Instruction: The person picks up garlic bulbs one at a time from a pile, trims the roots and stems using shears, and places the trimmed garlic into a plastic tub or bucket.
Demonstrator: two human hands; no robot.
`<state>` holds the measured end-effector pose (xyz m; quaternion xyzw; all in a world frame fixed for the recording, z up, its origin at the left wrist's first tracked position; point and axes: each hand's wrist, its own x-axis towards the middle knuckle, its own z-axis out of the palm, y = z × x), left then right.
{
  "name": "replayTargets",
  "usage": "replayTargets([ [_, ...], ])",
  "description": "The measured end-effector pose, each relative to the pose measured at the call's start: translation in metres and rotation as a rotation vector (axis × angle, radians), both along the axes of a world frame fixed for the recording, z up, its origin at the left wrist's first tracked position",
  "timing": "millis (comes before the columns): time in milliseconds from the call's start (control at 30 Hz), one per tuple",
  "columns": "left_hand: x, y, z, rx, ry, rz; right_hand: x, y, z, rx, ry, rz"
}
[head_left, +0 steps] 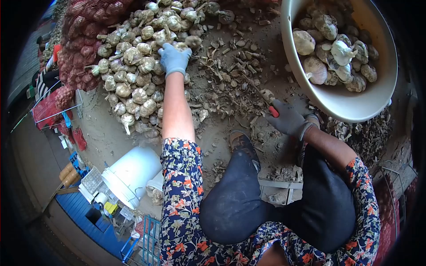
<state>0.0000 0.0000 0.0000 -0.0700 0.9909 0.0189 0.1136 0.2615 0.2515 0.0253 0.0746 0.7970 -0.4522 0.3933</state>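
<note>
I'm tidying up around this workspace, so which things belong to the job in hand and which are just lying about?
In use, it seems:
- garlic heap, at the left hand
- red-handled tool, in the right hand
- beige basin holding garlic bulbs

Apparently lying about:
- white bucket
- blue wire crate

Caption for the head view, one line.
Left hand, gloved, on the garlic heap; right hand holds a red-handled tool beside the basin.
</note>
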Motion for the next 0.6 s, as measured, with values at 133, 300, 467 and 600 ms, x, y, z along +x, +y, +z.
replayTargets([
  [133, 0.030, 0.015, -0.013, 0.143, 0.098, -0.040, -0.011, 0.003, -0.009, 0.045, 0.106, -0.043],
  [300, 0.086, 0.013, -0.016, 0.654, 0.085, -0.088, -0.008, -0.004, 0.007, 0.029, 0.178, -0.050],
  [467, 0.139, 0.039, 0.035, 0.601, 0.058, -0.134, -0.016, -0.020, 0.015, 0.014, 0.255, -0.021],
  [600, 0.163, 0.054, 0.054, 0.475, 0.126, -0.196, -0.017, -0.026, 0.013, -0.058, 0.246, -0.040],
])
